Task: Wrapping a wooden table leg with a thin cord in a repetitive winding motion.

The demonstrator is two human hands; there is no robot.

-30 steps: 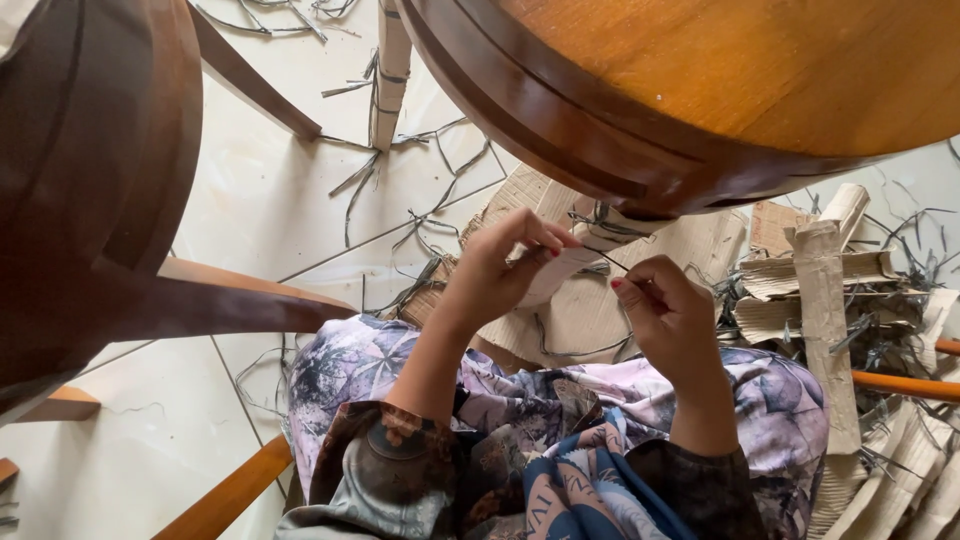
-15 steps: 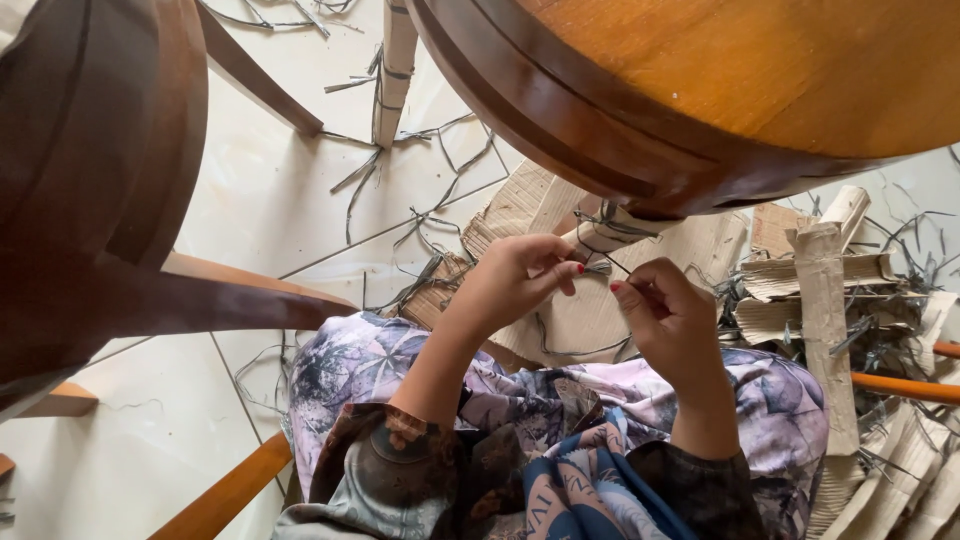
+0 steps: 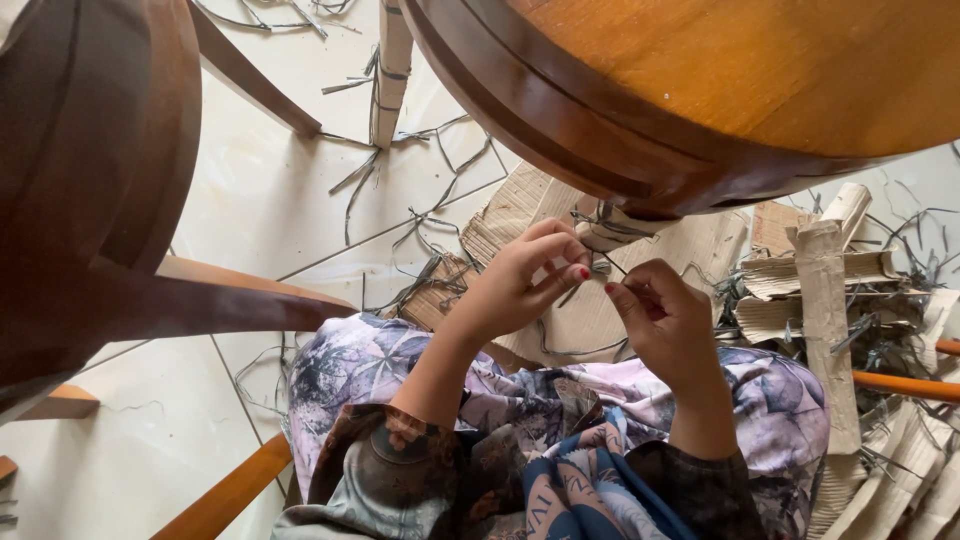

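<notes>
Pale tiled floor [image 3: 270,200], littered with grey strips and torn cardboard [image 3: 830,300], is lying beneath a round wooden table [image 3: 760,90]. Left hand [image 3: 520,280] is pinching a thin grey wire [image 3: 597,268] just below the table's wrapped leg [image 3: 605,228]. Right hand [image 3: 665,320] is gripping the wire's other end, fingers clenched.

Thin grey strip [image 3: 600,268], fingertip-pinched

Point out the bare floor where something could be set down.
Bare pale floor lies between the dark chair and the lap; another patch sits beyond the chair rail. Crowded: cardboard strips and grey scraps fill the right, around the left hand and right hand.
</notes>
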